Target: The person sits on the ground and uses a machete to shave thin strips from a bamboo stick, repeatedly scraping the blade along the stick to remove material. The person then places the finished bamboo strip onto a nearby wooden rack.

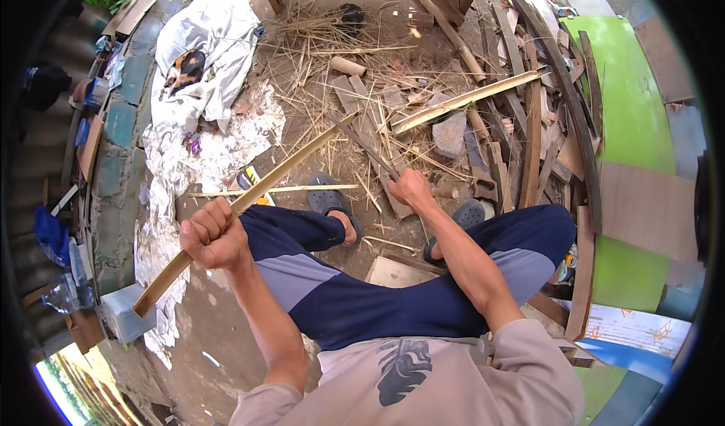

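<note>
My left hand (215,233) is closed in a fist round a long split bamboo strip (291,162), which slants from the lower left up to the middle. In my right hand (411,188) is the handle of a long, dark-bladed knife (362,145). Its blade points up and left, and its tip end crosses the far end of the strip. Whether the edge cuts into the bamboo I cannot tell. Beyond my right hand lies another split bamboo length (468,100). A thin bamboo strip (302,189) lies across the ground by my left clog (329,197).
Bamboo shavings (317,41) litter the ground ahead, with a flat stone (450,135) and a short bamboo tube (348,66). A handsaw (479,169) and stacked wood (532,124) line the right. At left, a dark-and-orange patched shape (189,69) rests on white cloth (219,29).
</note>
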Demonstrator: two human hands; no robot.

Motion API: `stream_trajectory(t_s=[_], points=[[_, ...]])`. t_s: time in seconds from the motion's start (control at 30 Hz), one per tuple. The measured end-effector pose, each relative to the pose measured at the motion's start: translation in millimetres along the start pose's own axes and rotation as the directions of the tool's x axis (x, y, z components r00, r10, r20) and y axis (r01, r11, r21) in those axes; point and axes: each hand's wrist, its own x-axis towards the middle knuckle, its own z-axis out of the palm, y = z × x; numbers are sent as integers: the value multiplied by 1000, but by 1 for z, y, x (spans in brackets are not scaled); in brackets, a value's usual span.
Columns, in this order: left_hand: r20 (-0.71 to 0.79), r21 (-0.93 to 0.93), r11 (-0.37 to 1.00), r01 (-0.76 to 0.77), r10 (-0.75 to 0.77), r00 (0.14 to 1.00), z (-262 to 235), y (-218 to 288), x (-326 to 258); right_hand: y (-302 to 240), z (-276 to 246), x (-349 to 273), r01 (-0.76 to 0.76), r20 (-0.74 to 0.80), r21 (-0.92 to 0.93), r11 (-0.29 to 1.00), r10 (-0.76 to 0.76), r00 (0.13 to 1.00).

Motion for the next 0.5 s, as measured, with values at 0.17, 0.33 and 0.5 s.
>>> stream_trajectory(t_s=[0.17,0.33,0.5], points=[[33,4,1000,-12,12,999,-1,2,11,-78,12,-43,391,-76,82,917,-386,920],[-23,3,1000,-17,17,1000,8,-1,12,-22,46,14,226,-57,194,955,-219,974],[30,-9,1000,-10,10,999,9,-4,8,68,36,49,-60,-30,68,996,62,998]])
